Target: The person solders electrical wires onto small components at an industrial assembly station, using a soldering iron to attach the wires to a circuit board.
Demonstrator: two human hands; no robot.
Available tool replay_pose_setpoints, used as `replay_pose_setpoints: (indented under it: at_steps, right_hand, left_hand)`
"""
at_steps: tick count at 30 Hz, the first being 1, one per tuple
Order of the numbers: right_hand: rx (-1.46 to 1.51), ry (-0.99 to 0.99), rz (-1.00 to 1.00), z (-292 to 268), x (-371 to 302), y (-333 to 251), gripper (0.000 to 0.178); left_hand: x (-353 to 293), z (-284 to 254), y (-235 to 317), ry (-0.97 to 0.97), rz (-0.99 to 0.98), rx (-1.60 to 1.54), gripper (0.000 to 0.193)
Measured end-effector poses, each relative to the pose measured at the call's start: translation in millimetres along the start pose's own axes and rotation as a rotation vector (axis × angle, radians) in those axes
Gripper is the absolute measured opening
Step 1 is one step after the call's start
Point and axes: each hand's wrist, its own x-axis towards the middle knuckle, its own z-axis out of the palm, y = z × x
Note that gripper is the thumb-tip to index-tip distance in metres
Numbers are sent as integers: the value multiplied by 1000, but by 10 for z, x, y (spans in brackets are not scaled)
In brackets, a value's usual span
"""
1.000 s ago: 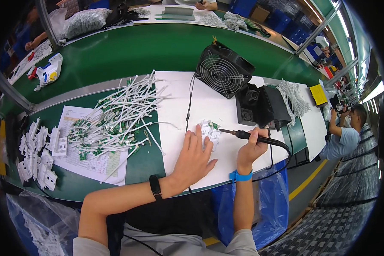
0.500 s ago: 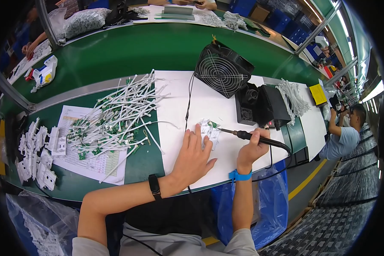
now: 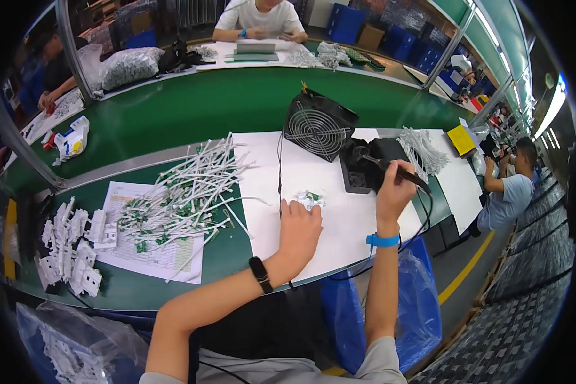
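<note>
My left hand [image 3: 299, 232] is over the white work sheet [image 3: 262, 166], fingers curled against the near side of a small white plastic part [image 3: 310, 199] with a bit of green circuit board on it. The fingertips partly hide that piece. In my right hand [image 3: 395, 192] is a soldering iron [image 3: 385, 165], gripped by its dark handle. Its front end is at the black soldering-iron stand [image 3: 358, 179], and the tip cannot be made out there. A black fan with a wire guard [image 3: 318, 128] stands beyond the stand.
Left of the sheet lies a heap of white cables with green boards [image 3: 179, 198], partly on a printed paper [image 3: 179, 259]. White plastic housings [image 3: 64, 249] are piled farther left. White cable ties [image 3: 422, 150] and a yellow box [image 3: 461, 139] sit at right. Co-workers sit across and at right.
My right hand has raised the soldering iron away from the white part to the stand. My left fingers, stretched out before, are now curled at the part. The view has shifted.
</note>
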Motion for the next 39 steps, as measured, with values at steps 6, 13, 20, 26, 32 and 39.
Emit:
replay_pose_setpoints:
  at_steps: [6, 13, 20, 26, 32, 39]
  right_hand:
    - [-293, -133, -5, 278, 122, 105, 16]
    - [-364, -265, 80, 320, 205, 380, 25]
    - [-224, -290, 271, 356, 159, 283, 19]
    - [185, -282, 492, 207, 136, 455, 19]
    - [365, -425, 721, -44, -443, 101, 56]
    - [472, -871, 596, 295, -701, -1210, 39]
  left_hand:
    - [42, -108, -61, -120, -67, -33, 47]
    - [317, -1361, -589, -199, -47, -387, 47]
    - [1082, -1784, -2505, -36, -509, -31, 53]
    - [1154, -888, -3802, 27, -808, 151, 50]
    - [1088, -248, -4590, 273, -826, 281, 72]
    - [917, -984, -4977, 409, -421, 49, 83]
